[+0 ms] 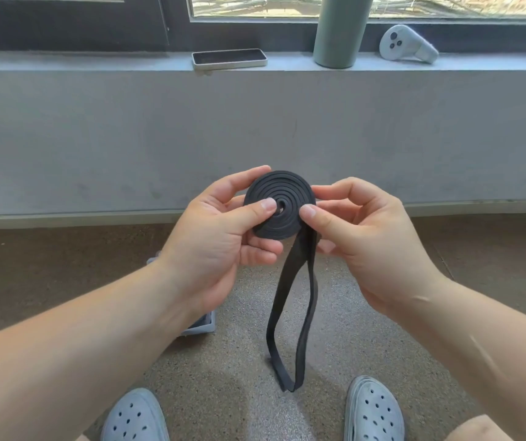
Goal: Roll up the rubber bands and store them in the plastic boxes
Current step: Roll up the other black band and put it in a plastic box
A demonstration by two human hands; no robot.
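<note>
A black rubber band [282,194] is wound into a flat spiral disc held in front of me, with a loose doubled tail hanging down towards the floor. My left hand [223,230] grips the disc, thumb pressed near its centre hole and fingers behind it. My right hand [360,237] pinches the disc's right edge where the tail leaves it. A grey plastic box [202,326] lies on the floor, mostly hidden under my left forearm.
A low grey wall with a sill stands ahead; on the sill lie a phone [229,58], a green bottle [339,30] and a white controller [407,44]. My two feet in grey clogs [373,412] rest on the speckled floor below.
</note>
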